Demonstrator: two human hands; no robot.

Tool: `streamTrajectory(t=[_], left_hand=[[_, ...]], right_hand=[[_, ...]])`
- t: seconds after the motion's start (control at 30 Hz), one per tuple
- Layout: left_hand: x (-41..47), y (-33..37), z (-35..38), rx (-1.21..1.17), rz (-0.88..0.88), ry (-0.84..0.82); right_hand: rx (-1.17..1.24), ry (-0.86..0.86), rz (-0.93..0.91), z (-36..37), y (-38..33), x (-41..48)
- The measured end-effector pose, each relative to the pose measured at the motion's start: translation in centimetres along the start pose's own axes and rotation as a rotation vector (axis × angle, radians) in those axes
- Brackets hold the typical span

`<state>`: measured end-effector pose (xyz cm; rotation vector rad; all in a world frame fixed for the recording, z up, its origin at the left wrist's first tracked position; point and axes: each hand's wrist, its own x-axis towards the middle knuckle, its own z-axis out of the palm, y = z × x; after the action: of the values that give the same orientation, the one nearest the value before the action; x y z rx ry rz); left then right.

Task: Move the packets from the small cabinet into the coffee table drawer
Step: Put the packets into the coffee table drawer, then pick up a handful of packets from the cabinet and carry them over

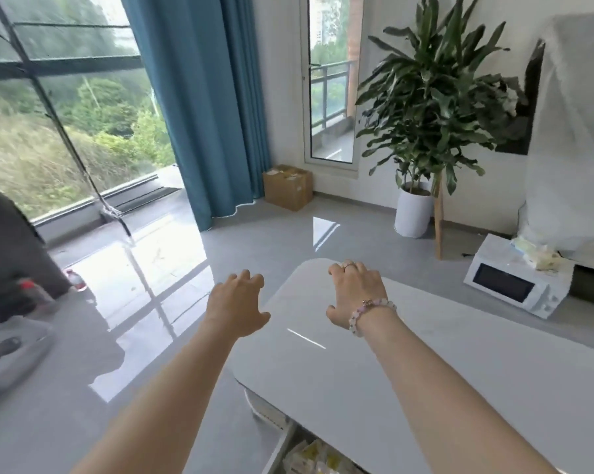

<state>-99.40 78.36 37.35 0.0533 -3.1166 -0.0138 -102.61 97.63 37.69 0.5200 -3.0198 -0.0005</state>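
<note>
1. The left hand (236,302) hangs in the air past the table's left edge, with its fingers loosely curled and holding nothing.
2. The right hand (355,292) hovers over the far end of the table (408,378), likewise relaxed and empty.
3. The drawer (282,449) stands open under the table's near left edge, and packets (318,456) lie inside it.
4. No cabinet shows clearly. A microwave (514,285) sits on the floor at the far right with a loose pile (536,253) on top. I cannot tell whether those are packets.
5. Judging by the filled drawer and empty hands, this is a gap between loads.
6. The next move likely calls for turning to the cabinet and gripping more packets. If none remain, it calls for pushing the drawer shut.
</note>
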Motion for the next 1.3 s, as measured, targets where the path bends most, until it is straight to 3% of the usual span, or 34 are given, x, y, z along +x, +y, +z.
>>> streamTrajectory(t=[0.4,0.83,1.3], left_hand=[[-11.3,-17.6,-6.5,0.041,-0.354,0.044],[-31.1,-38.8,-9.0,0.028,-0.828,0.143],[-45.9,-50.5,-7.6,0.019,-1.150,0.103]], right_hand=[[0.002,0.083,-0.480,-5.6,-21.3,1.7],[0.038,0.107,-0.903,-7.5,-50.2,-4.0],[0.121,0.146,-1.212,-8.9,-71.3,-9.2]])
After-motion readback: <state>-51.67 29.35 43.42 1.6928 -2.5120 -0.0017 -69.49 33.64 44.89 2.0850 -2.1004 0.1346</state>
